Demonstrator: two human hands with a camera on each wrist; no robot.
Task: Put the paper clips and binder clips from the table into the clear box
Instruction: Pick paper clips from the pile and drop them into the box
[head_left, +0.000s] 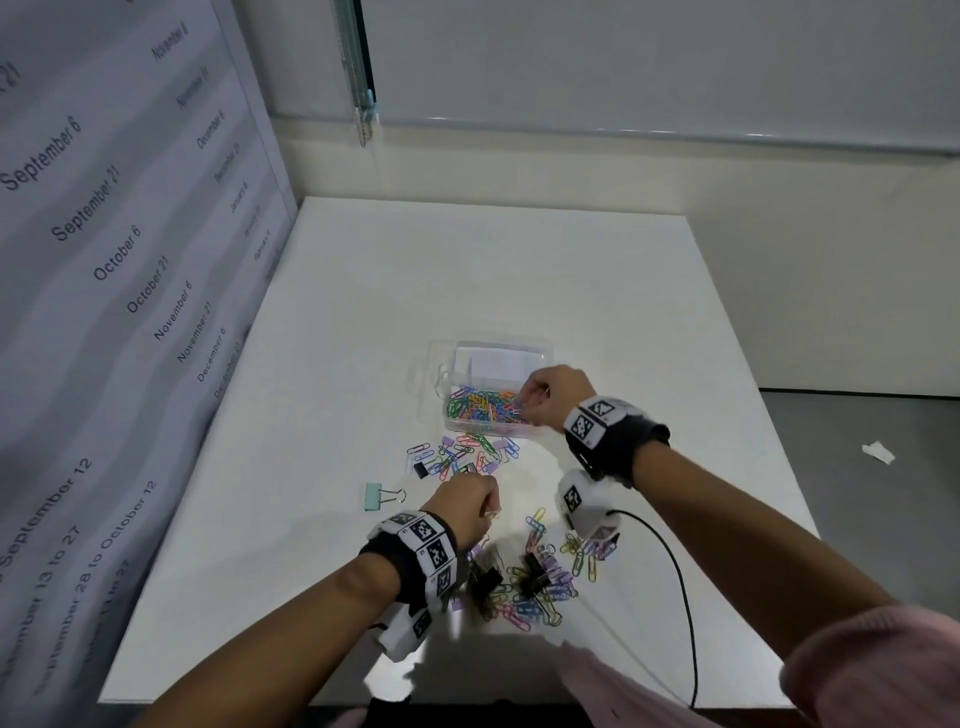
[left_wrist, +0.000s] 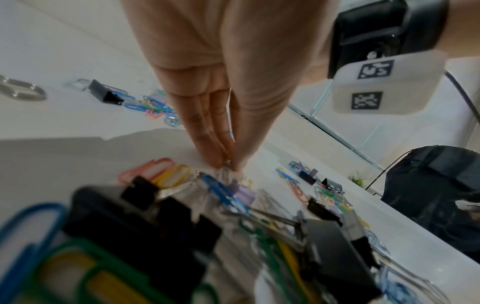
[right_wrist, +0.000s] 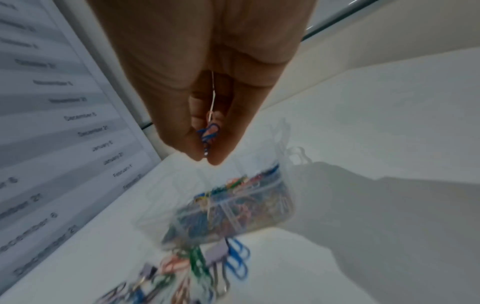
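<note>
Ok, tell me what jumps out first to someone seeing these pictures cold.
The coloured paper clips and black binder clips scattered on the white table near the person, then the clear box beyond them, already partly filled. The right hand pinches clips over the box, while the left hand pinches one from the near pile.

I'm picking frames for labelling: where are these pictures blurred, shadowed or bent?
Head view: sharp, though wide-angle bending curves the table edges; soft arm shadows near the front. Left wrist view: the hand is fairly clear, the nearest clips heavily blurred. Right wrist view: dim and smeared; the clear box is blurred, with a broad shadow to its right.
</note>
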